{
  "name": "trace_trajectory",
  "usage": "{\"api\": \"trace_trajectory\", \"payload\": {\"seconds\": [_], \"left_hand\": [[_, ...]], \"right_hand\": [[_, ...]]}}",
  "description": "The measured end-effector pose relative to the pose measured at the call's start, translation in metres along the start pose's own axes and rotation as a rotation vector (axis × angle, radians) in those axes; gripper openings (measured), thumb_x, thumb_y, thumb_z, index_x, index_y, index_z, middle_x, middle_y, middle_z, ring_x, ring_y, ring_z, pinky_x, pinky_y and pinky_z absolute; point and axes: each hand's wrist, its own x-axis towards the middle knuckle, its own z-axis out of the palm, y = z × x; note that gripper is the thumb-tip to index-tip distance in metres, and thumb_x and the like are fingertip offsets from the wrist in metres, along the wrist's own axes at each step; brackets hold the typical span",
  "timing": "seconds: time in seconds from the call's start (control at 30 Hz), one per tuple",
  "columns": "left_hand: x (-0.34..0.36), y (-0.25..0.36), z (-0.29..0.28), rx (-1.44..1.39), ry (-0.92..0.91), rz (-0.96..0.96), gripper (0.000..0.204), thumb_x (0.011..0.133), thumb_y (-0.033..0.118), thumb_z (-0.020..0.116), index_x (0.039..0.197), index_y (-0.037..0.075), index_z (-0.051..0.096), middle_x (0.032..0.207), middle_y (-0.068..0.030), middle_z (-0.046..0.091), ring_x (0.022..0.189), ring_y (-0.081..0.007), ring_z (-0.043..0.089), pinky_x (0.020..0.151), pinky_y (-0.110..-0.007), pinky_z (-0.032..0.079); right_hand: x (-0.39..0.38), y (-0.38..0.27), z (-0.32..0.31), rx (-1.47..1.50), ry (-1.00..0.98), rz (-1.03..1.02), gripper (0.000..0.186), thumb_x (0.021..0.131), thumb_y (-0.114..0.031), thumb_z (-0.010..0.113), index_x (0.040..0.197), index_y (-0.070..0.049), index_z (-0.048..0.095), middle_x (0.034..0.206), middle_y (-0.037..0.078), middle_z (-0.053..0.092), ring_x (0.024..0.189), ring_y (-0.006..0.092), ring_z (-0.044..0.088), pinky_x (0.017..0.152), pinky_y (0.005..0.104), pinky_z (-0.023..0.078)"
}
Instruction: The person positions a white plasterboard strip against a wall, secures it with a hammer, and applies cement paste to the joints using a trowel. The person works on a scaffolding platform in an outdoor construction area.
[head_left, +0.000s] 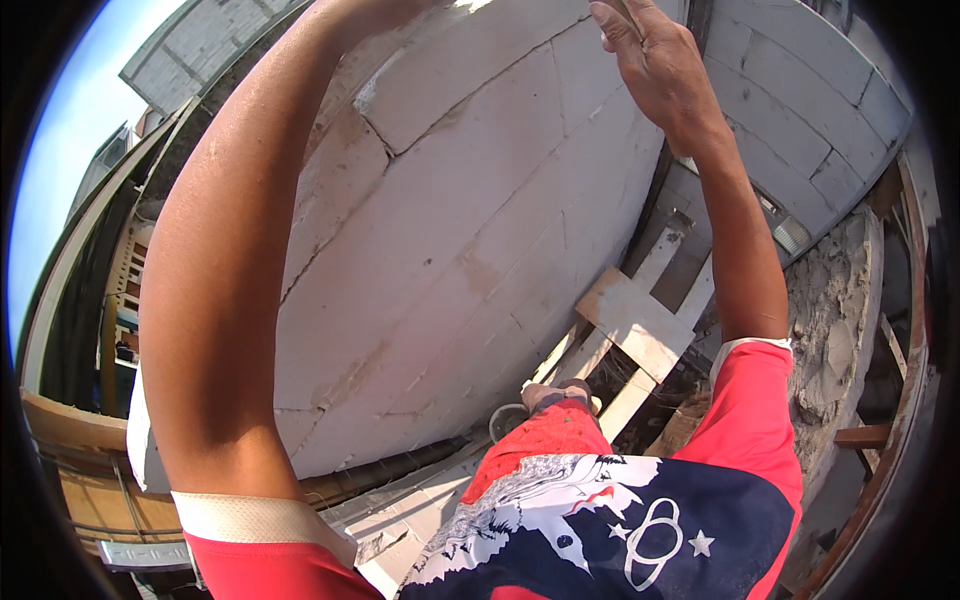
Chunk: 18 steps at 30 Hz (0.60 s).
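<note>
Both my arms are raised in front of the big pale block wall (pixel 470 270), which fills the middle of my view and runs from the near left to the far right. My left forearm (pixel 225 250) crosses its left side, and the left hand lies beyond the far edge, so I cannot tell whether its fingers are open or closed. My right hand (pixel 660 65) is cut off at that edge too, thumb and fingers bent; from this little of it I can't fairly say whether they grip anything.

With a reach this high, I'd judge it best to keep the elbows slightly bent, press evenly, and plant my feet (pixel 562 393) firmly beside the pale boards (pixel 640 320) below. The gaps along the joints, to my mind, call for a lighter touch.

As for brands or labels, I find no writing that I can read: my red and navy shirt (pixel 700 500) shows white pictures, a ringed shape and stars among them
</note>
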Motion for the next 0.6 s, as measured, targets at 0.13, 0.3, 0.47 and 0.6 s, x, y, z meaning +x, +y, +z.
{"api": "trace_trajectory", "payload": {"seconds": [0.13, 0.3, 0.47, 0.6], "left_hand": [[0.003, -0.002, -0.004, -0.007, -0.083, 0.026, 0.033, 0.106, 0.031, 0.056, 0.100, 0.004, 0.076, 0.081, -0.0068, 0.071, 0.071, -0.0184, 0.060, 0.066, -0.038, 0.049], [0.002, 0.004, -0.008, 0.133, -0.083, -0.021, 0.031, 0.105, 0.030, 0.057, 0.095, 0.007, 0.076, 0.076, -0.0040, 0.068, 0.064, -0.0144, 0.055, 0.059, -0.035, 0.045], [-0.012, 0.015, -0.010, 0.030, -0.079, -0.059, 0.033, 0.105, 0.030, 0.058, 0.087, 0.008, 0.075, 0.072, -0.0026, 0.067, 0.062, -0.0128, 0.054, 0.058, -0.035, 0.045], [-0.013, 0.014, -0.010, 0.018, -0.038, -0.024, 0.035, 0.105, 0.031, 0.059, 0.082, 0.009, 0.075, 0.068, -0.0026, 0.065, 0.058, -0.0123, 0.052, 0.055, -0.034, 0.043]], "right_hand": [[0.002, 0.016, -0.003, -0.253, 0.012, -0.143, 0.052, 0.111, -0.024, 0.046, 0.157, -0.001, 0.037, 0.149, 0.030, 0.051, 0.140, 0.0389, 0.050, 0.114, 0.0463, 0.044], [0.001, -0.003, -0.002, 0.020, 0.168, -0.152, 0.052, 0.111, -0.024, 0.045, 0.157, -0.002, 0.037, 0.151, 0.028, 0.051, 0.142, 0.0386, 0.048, 0.118, 0.0456, 0.040], [0.007, -0.005, -0.010, -0.167, 0.067, -0.213, 0.052, 0.112, -0.027, 0.042, 0.158, -0.002, 0.037, 0.153, 0.025, 0.050, 0.144, 0.0378, 0.045, 0.120, 0.0462, 0.036], [0.006, -0.020, -0.010, -0.214, 0.033, -0.093, 0.052, 0.112, -0.028, 0.041, 0.158, -0.004, 0.037, 0.155, 0.026, 0.047, 0.146, 0.0380, 0.043, 0.121, 0.0481, 0.034]]}}
